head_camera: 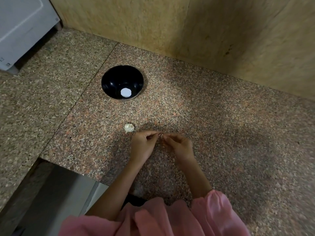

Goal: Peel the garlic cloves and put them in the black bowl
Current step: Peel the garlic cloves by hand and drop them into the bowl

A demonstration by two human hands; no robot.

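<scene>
A black bowl (122, 82) stands on the speckled granite counter (221, 126), with a round white patch at its bottom. Nearer to me, a white garlic piece (129, 128) with papery skin lies on the counter, just left of my left hand (142, 143). My left hand and my right hand (179, 145) meet fingertip to fingertip over the counter. Both have curled fingers pinching a small pinkish garlic clove (160, 135) between them, which the fingers mostly hide.
A yellowish stone wall (204, 31) runs behind the counter and along the right. A white appliance (22, 31) stands at the far left. A steel sink (56, 193) opens at the lower left, below the counter edge. My pink sleeves fill the bottom of the view.
</scene>
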